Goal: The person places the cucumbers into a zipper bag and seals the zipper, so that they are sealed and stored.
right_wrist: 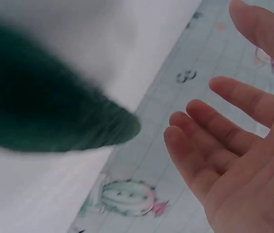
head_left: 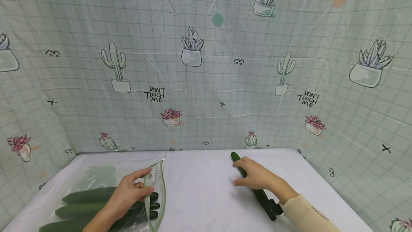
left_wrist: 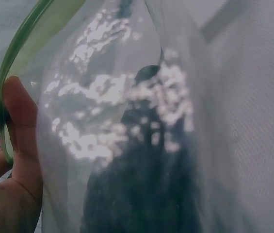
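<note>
Cucumber (head_left: 262, 199) at right is partly hidden by spread right hand (head_left: 257, 177); at left, bag (head_left: 101, 175) with three cucumbers (head_left: 82, 209) is pinched by left hand (head_left: 126, 192).

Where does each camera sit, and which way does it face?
Head: on the head, facing forward and down at the backdrop, table, bag and lone cucumber; left hand, right hand and right sleeve show.
Left wrist: on that wrist, facing the bag; left hand partly shows.
Right wrist: on that wrist, facing the lone cucumber's tip; right hand shows.
Head and right wrist share the lone cucumber.
</note>
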Tool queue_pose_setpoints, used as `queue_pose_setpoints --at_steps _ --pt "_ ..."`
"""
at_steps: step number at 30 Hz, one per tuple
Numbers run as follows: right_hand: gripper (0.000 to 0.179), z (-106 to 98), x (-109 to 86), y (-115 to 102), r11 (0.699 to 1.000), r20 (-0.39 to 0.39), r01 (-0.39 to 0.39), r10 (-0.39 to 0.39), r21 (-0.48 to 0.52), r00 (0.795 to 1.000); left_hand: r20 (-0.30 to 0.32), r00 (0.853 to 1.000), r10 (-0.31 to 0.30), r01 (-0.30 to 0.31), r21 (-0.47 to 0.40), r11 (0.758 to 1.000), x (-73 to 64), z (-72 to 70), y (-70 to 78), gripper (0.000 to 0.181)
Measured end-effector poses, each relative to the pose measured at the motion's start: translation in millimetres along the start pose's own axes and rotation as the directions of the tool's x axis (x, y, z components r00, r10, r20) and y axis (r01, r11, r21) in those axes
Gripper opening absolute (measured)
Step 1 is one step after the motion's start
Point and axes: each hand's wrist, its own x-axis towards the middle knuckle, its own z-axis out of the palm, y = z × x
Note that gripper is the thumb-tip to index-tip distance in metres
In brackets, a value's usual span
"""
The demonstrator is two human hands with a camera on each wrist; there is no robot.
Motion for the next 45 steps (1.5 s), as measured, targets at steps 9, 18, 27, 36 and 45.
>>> queue_pose_setpoints --at_steps 9,18,27,36,45 --pt "0.063 -3.5 -8.8 34.8 0.995 0.039 -0.096 0.095 0.024 0.995 -0.001 1.0 -0.003 0.003 -0.009 1.0 -0.8 -0.6 2.9 0.075" --pt "0.075 0.3 -10.5 47.7 0.989 0.109 -0.128 0.12 0.068 0.987 0.009 1.0 0.016 -0.016 0.001 1.0 -0.3 -3.5 5.9 0.075" --pt "0.077 3.1 -6.9 50.8 0.976 0.106 -0.18 0.167 0.123 0.98 0.037 0.999 0.039 -0.039 0.006 0.999 -1.5 -12.0 7.9 0.076" --pt "0.071 5.5 -6.7 53.4 0.972 0.097 -0.167 0.152 0.166 0.984 0.032 0.999 0.034 -0.034 0.001 0.999 -0.3 -13.1 5.8 0.076" --pt "0.067 3.9 -8.0 38.9 0.982 0.147 -0.066 0.04 0.177 0.988 0.032 0.999 0.041 -0.041 0.0 0.999 -0.2 -13.3 6.2 0.076"
